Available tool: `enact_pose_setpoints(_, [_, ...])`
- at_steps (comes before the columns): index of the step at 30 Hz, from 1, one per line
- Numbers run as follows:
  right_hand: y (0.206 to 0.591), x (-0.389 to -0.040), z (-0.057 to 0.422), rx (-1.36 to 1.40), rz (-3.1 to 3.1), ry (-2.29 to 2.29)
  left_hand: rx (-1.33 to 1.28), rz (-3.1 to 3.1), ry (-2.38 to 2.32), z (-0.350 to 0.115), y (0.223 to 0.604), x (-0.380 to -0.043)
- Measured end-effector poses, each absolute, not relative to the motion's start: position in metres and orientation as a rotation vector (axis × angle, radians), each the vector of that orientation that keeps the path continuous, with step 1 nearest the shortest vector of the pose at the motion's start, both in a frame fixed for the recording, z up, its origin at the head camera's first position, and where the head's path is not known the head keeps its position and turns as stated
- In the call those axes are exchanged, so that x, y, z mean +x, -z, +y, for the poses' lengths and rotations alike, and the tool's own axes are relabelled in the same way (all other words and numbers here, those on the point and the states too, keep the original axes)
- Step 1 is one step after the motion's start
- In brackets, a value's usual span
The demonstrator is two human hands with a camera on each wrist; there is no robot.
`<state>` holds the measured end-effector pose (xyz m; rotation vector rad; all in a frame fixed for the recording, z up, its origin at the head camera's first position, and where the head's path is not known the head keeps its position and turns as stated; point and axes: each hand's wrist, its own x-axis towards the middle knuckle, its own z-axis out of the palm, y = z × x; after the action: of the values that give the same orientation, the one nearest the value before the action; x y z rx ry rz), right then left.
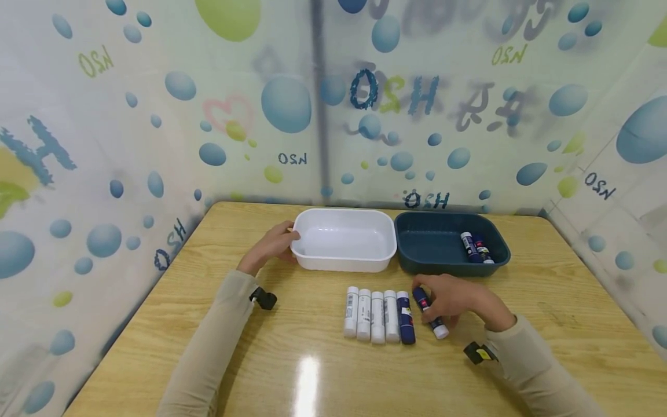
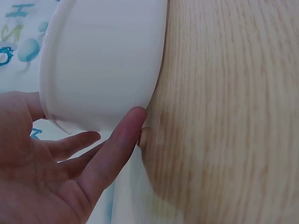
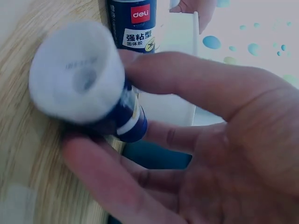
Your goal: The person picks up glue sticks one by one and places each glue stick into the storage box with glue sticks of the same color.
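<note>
At its left end, my left hand (image 1: 271, 244) grips the white bin (image 1: 344, 264), thumb over the rim and fingers against the outer wall (image 2: 107, 70). My right hand (image 1: 453, 295) holds a dark blue glue stick (image 1: 439, 330) between thumb and fingers, tilted, its white end (image 3: 70, 77) toward the wrist camera. Just left of it lies another blue glue stick (image 1: 406, 319), with a red deli label (image 3: 141, 14). Several white glue sticks (image 1: 377, 318) continue that row leftward. Two glue sticks (image 1: 471, 248) lie at the right end of the dark teal bin (image 1: 448, 270).
Both bins stand side by side near the back edge of the wooden table (image 1: 250, 359). Behind them hangs a wall sheet (image 1: 292, 174) printed with blue and green drops, with similar sheets at both sides.
</note>
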<state>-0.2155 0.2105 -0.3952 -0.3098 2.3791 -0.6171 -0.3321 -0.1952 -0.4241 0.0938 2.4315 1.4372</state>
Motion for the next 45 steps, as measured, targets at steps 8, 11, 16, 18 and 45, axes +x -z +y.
enact_pose_setpoints(8, [0.394, -0.216, 0.214, -0.266, 2.449, 0.548, 0.094, 2.433, -1.43, -0.194, 0.426, -0.334])
enact_pose_setpoints(11, [0.393, -0.217, 0.215, -0.256, 2.457, 0.537, 0.086, 2.431, -1.428, -0.194, 0.426, -0.334])
enact_pose_setpoints(16, [0.392, -0.218, 0.216, -0.263, 2.46, 0.53, 0.078, 2.437, -1.426, -0.193, 0.425, -0.334])
enact_pose_setpoints(18, [0.391, -0.219, 0.217, -0.265, 2.463, 0.531, 0.075, 2.434, -1.429, -0.193, 0.425, -0.334])
enact_pose_setpoints(45, [0.371, -0.219, 0.243, -0.329, 2.421, 0.66, 0.081, 2.416, -1.434, -0.194, 0.426, -0.335])
